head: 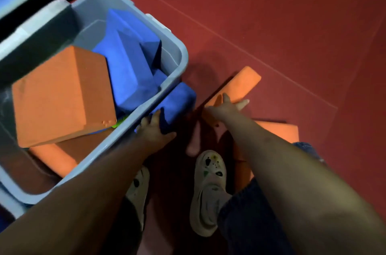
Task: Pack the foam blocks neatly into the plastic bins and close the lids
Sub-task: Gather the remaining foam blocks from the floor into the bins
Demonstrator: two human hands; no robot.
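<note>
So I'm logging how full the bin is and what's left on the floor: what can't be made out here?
Head view only:
- Bin floor and lower layers: covered by the big orange block and blue blocks.
- Bin's near-left corner: cut off by the frame edge.
- Green item: mostly hidden under the orange block.
- Orange pieces behind the right forearm: extent hidden.
- Lid: cannot be identified.

Orange blocks [62, 96] and blue blocks [127, 62] are filling a grey bin [179, 54]; the floor [292, 24] is showing red, the shoes [208, 188] white, spotted.
</note>
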